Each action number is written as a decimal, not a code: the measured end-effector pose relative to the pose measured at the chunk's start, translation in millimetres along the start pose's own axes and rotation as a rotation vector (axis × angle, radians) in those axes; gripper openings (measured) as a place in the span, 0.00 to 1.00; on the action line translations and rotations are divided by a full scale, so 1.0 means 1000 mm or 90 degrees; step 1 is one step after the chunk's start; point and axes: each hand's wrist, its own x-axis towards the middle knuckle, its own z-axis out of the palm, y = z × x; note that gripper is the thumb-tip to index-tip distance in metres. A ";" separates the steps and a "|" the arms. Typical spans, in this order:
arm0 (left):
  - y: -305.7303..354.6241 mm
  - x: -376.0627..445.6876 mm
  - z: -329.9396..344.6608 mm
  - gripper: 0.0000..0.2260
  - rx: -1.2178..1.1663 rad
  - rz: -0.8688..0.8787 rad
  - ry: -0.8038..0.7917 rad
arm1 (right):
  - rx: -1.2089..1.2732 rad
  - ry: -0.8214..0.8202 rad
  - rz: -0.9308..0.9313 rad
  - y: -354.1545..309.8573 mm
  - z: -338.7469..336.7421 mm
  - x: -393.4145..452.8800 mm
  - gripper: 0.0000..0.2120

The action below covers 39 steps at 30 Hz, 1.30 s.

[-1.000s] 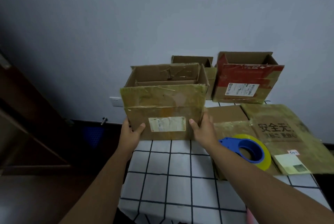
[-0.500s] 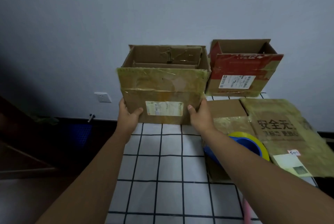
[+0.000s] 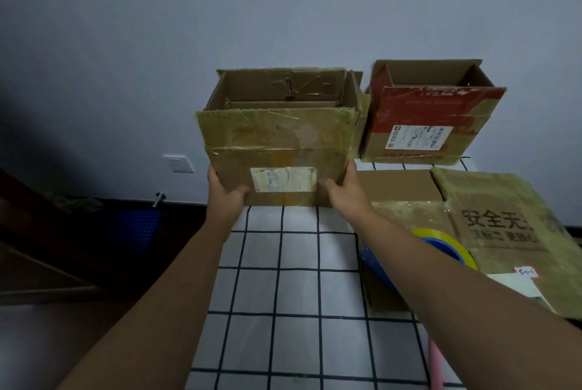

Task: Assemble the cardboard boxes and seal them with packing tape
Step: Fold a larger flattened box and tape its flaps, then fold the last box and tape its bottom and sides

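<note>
Two open-topped boxes were standing at the far edge of the white tablecloth with the black grid (image 3: 283,279): a worn brown cardboard box with yellowed tape and a white label (image 3: 277,144), and just to its right a brown cardboard box with a red upper flap and a shipping label (image 3: 422,125). Both looked erected, so the assembling seemed well along, though neither top was closed or taped, and whether their bottoms were sealed could not be seen. More work lay on the right of the table: flattened brown cardboard sheets with printed black characters (image 3: 497,222), not yet folded up. On them, partly hidden behind the right forearm, sat a blue tape dispenser with a yellowish roll of packing tape (image 3: 450,248), untouched.

Both arms reached straight forward. The left hand (image 3: 225,191) clasped the worn box at its lower left corner, thumb across the front face and fingers out of sight round the side. The right hand (image 3: 345,189) held the lower right corner likewise, thumb on the front near the label. By my judgement, the box was being set against the wall beside its neighbour.
</note>
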 end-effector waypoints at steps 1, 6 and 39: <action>0.000 0.002 -0.003 0.35 0.012 -0.007 -0.013 | -0.002 -0.010 0.007 -0.001 -0.001 0.000 0.32; 0.004 -0.008 -0.009 0.40 0.068 -0.055 -0.012 | -0.049 -0.022 0.042 -0.010 -0.013 -0.006 0.34; -0.024 -0.231 0.119 0.20 0.670 0.103 -0.437 | -0.664 0.008 -0.193 0.056 -0.159 -0.163 0.33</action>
